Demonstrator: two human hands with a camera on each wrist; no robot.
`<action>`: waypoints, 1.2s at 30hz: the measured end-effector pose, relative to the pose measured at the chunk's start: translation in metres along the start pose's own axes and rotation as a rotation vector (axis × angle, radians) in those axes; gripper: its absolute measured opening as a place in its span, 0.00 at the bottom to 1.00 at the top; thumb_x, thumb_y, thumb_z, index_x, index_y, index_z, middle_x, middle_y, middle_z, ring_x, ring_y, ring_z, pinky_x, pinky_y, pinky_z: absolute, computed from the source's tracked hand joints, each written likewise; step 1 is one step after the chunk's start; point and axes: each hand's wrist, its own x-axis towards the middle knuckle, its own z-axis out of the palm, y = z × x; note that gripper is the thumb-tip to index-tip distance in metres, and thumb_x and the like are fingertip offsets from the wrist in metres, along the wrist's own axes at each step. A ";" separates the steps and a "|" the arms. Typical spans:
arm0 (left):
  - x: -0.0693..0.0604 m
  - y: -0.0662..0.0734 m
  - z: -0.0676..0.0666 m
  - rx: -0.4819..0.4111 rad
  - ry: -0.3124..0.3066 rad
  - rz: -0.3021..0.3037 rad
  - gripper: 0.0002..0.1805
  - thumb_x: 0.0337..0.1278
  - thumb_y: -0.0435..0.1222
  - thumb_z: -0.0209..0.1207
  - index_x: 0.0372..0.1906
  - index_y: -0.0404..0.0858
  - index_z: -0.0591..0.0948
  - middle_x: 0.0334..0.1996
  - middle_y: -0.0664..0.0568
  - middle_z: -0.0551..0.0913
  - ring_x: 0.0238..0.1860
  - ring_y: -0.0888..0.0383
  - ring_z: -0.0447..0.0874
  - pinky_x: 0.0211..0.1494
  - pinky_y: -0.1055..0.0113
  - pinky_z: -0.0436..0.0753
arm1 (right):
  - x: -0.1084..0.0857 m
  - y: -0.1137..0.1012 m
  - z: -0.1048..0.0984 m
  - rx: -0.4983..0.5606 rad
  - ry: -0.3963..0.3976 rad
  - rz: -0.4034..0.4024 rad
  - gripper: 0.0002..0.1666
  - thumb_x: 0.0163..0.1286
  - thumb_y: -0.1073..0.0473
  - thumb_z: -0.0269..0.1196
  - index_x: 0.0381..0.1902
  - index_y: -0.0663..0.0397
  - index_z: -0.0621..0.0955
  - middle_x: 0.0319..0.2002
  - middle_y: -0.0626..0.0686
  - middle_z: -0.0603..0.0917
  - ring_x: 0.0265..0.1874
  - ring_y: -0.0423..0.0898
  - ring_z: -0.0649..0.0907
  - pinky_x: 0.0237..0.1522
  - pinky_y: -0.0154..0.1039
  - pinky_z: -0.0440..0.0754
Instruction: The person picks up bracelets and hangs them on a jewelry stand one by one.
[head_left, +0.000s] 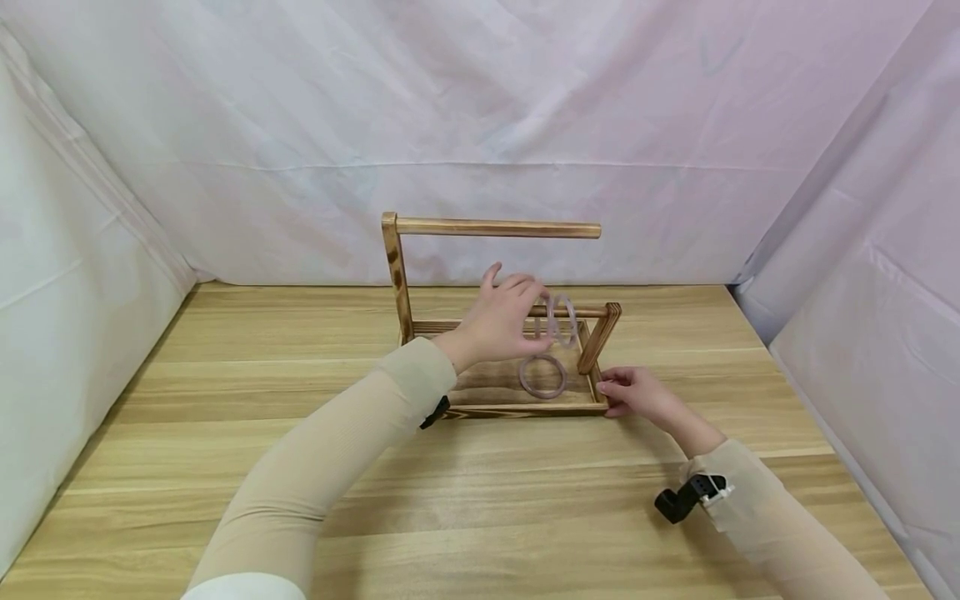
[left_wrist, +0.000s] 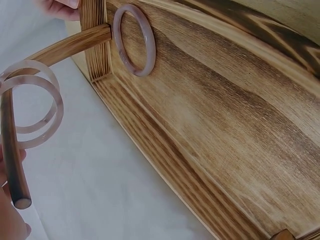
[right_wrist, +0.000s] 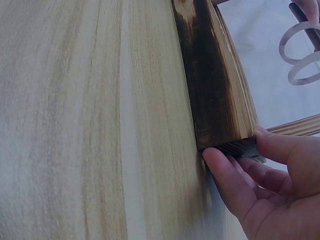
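My left hand (head_left: 497, 323) pinches a pale purple ring (head_left: 551, 318) between thumb and fingers, around the lower rod (head_left: 592, 312) of a wooden stand. A second ring (head_left: 573, 323) hangs on that rod just to the right. Another ring (head_left: 542, 396) lies in the tray base (head_left: 525, 410), near its right end. In the left wrist view, the rod's free end (left_wrist: 22, 203) shows beside the left hand (left_wrist: 9, 217). My right hand (head_left: 641, 396) grips the tray's near right corner, thumb on one side and fingers around the end (right_wrist: 227, 120).
The stand's upper rod (head_left: 498, 227) runs above and behind the left hand, from a tall post (head_left: 397, 279) at the left. The wooden table (head_left: 480, 517) extends around the stand. White cloth (head_left: 480, 125) hangs behind and at both sides.
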 end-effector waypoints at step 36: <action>-0.008 -0.012 -0.009 -0.118 -0.011 -0.071 0.42 0.49 0.63 0.57 0.66 0.44 0.65 0.64 0.53 0.69 0.66 0.52 0.64 0.71 0.54 0.60 | -0.001 -0.002 0.000 -0.011 -0.008 -0.007 0.29 0.72 0.63 0.51 0.62 0.81 0.61 0.33 0.52 0.75 0.30 0.39 0.77 0.36 0.34 0.85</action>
